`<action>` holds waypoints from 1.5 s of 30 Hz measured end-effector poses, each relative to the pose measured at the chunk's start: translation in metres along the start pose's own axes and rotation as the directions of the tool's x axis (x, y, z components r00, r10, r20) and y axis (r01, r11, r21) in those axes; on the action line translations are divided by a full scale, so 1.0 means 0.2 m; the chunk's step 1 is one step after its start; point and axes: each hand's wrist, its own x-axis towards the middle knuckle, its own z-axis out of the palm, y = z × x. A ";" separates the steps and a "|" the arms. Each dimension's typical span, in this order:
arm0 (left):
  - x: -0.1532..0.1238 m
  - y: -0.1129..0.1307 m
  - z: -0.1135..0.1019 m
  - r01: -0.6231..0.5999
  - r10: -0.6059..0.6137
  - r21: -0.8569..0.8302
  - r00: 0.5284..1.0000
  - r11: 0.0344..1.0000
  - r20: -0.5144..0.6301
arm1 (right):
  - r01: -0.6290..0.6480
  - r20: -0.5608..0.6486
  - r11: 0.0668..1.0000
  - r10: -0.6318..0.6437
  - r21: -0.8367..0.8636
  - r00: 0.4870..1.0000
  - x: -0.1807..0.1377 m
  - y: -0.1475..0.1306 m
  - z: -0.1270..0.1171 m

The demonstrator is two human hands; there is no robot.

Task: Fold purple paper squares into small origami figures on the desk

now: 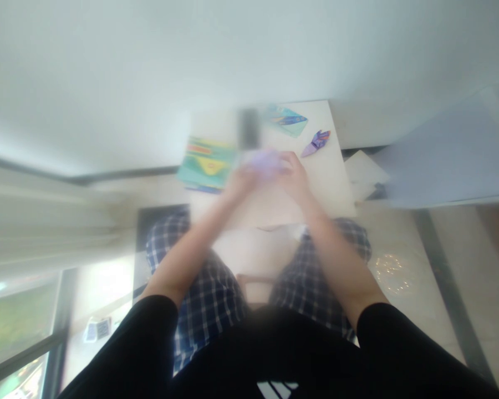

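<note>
A light purple piece, which looks like paper, point(265, 163) is held between my two hands above the white table point(328, 188). My left hand point(244, 176) closes on its left side. On its right side my right hand point(290, 170) grips it with bent fingers. Blur in the middle of the view hides the shape of the piece and the exact finger positions. To the right of my right hand lies a folded purple paper figure point(316, 142). Farther back rests a teal folded paper piece point(291, 122) with a blue pattern.
Left of my hands lies a green and yellow pack or booklet point(208, 165). Behind them a blurred dark rectangle point(248, 128) is near the table's back. The wall point(249, 55) meets the table's far edge. My knees in checked trousers are at the near side.
</note>
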 end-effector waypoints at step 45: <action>-0.04 0.04 0.01 0.003 0.076 0.316 0.968 0.949 -0.237 | -0.187 0.076 0.980 0.182 0.069 0.980 0.01 0.00 -0.01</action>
